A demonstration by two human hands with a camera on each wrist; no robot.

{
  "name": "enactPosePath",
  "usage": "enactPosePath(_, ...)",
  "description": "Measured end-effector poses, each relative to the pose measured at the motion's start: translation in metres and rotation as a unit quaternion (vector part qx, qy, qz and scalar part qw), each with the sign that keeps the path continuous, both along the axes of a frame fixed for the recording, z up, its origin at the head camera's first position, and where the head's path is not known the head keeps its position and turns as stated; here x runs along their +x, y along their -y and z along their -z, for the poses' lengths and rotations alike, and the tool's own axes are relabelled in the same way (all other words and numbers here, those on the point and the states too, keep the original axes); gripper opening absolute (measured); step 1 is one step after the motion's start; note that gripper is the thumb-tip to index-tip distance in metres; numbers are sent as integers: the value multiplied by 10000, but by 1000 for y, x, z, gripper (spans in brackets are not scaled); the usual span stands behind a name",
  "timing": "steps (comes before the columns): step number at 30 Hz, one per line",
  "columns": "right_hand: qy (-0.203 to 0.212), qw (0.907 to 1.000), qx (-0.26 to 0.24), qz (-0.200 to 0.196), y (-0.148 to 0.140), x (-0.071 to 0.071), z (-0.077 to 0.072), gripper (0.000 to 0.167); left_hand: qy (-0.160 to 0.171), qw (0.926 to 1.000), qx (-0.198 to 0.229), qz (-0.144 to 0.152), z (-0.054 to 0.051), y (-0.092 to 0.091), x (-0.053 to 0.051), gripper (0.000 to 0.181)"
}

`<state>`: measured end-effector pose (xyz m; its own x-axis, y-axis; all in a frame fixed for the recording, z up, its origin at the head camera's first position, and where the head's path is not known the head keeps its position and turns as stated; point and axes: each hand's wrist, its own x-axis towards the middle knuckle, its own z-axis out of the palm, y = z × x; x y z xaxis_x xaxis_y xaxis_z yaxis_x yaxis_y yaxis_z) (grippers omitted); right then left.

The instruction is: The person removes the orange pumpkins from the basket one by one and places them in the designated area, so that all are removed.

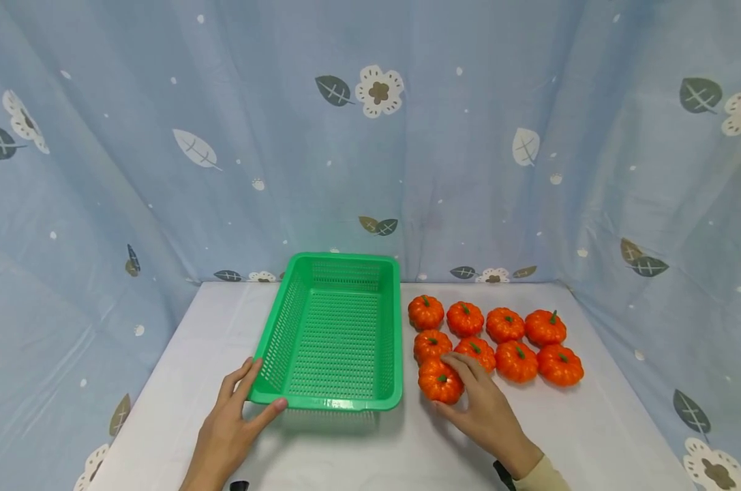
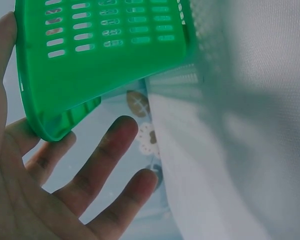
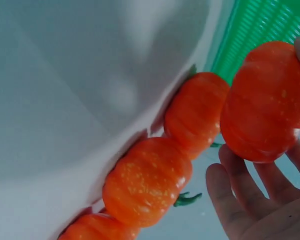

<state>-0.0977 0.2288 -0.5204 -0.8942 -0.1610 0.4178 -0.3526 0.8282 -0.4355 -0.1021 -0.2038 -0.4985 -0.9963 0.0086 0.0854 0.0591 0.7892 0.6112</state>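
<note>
My right hand (image 1: pixel 489 416) holds a small orange pumpkin (image 1: pixel 440 381) with a green stem, thumb on the near side and fingers on the far side. In the right wrist view this pumpkin (image 3: pixel 265 102) appears close up, in front of other pumpkins (image 3: pixel 147 182). A green perforated plastic basket (image 1: pixel 327 404) stands left of the pumpkins, with nothing inside it. At its near left corner my left hand (image 1: pixel 228 429) grips the rim, thumb on the front edge and fingers along the side. The left wrist view shows two fingers (image 2: pixel 97 165) spread clear of the basket (image 2: pixel 110 65).
Several more orange pumpkins (image 1: pixel 516 361) stand in two rows on the white-covered table (image 1: pixel 468 464), right of the basket. A blue curtain (image 1: pixel 468 170) with leaves and flowers hangs behind the table and along its sides.
</note>
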Motion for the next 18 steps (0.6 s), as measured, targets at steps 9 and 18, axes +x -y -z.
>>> enactPosePath(9,496,9986,202,33,9,1,10,83,-8,10000,6,-15,2,2,0,91)
enactPosePath(18,850,9957,336,160,13,5,17,85,67,10000,-13,24,1,2,-2,91)
